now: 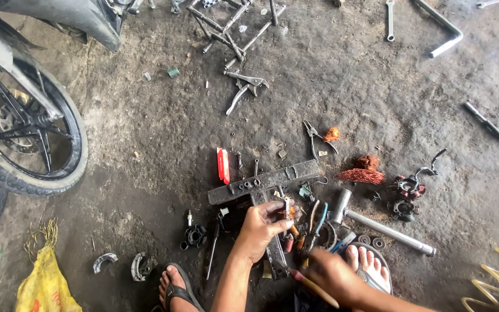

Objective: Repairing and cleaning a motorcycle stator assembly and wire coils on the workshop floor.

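The left hand (261, 228) pinches a small copper-wound part (289, 214) on the T-shaped steel bar (264, 182); the right hand (333, 277) grips a red-handled tool (313, 287) at 5 o'clock. A slip could jab the fingers, or the rusty-orange part could roll into the clutter on the floor (145, 144)

Soft, even daylight is falling across the dirt floor (330, 75), brighter far above the hands and dimming toward the near left. Shadows are lying short and faint beside the tools. The right hand (333, 276) is smearing with motion blur, while the left hand (261, 225) is showing sharper. Wide-angle distortion is bending the wheel (24, 136) well left of the hands. No glare is washing anything out.
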